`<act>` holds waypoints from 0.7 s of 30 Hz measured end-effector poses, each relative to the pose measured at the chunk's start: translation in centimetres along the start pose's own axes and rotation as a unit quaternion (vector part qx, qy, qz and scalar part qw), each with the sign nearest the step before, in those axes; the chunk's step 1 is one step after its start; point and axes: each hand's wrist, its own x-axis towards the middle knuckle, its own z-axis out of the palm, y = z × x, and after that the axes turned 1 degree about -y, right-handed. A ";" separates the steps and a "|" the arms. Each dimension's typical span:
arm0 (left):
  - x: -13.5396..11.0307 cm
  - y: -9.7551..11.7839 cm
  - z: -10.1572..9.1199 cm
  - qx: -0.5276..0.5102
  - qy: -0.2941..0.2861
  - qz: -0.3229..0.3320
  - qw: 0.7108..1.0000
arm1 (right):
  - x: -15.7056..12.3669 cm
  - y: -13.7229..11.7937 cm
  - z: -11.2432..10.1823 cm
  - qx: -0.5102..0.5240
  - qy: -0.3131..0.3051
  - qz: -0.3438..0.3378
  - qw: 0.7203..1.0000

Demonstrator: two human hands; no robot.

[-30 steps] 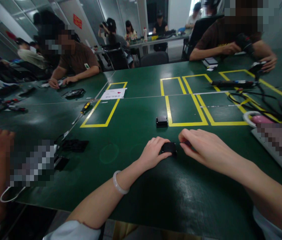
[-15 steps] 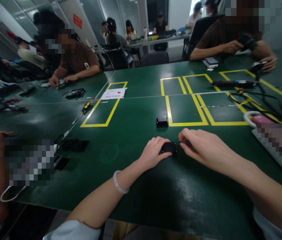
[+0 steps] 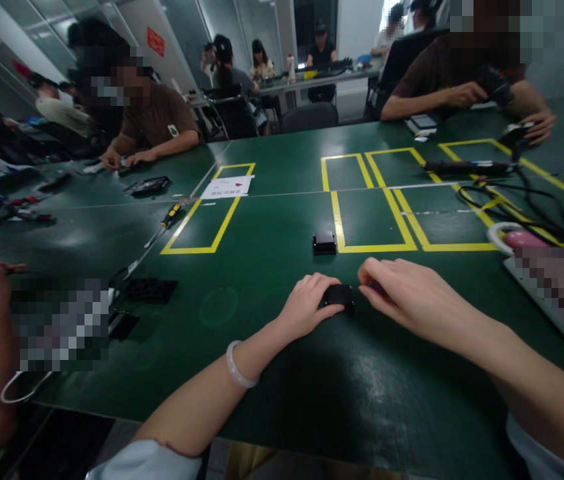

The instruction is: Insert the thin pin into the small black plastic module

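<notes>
Inside the table edge (image 3: 272, 439), your left hand (image 3: 306, 303) grips a black block (image 3: 340, 297). Your right hand (image 3: 405, 290) curls just apart, contents unclear.

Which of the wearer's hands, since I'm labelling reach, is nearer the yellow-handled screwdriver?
Left. The left hand, holding a black block, is right of the screwdriver and closer to the camera; the right hand is farther right.
</notes>
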 end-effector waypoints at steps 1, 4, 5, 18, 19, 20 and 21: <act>0.0 0.0 0.0 0.000 0.000 0.000 1.000 | 0.0 0.0 0.0 0.000 0.000 0.000 1.000; 0.0 0.0 0.0 0.003 0.002 -0.001 1.000 | 0.0 -0.2 -0.1 0.000 -0.002 0.005 1.000; 0.0 0.0 -0.1 0.003 0.003 0.000 1.000 | 0.0 -0.2 -0.1 0.000 -0.002 0.007 1.000; 0.0 -0.1 0.0 0.004 0.000 0.001 1.000 | -0.1 -0.2 0.0 0.003 0.005 0.002 1.000; 0.0 -0.1 0.0 0.003 -0.001 0.000 1.000 | -0.1 -0.2 0.0 0.002 0.006 0.002 1.000; 0.0 -0.1 0.0 0.003 -0.001 -0.001 1.000 | -0.1 -0.2 -0.1 -0.001 0.007 0.003 1.000; 0.0 0.0 -0.1 0.002 -0.002 -0.002 1.000 | 0.0 -0.3 -0.1 -0.003 0.008 0.004 1.000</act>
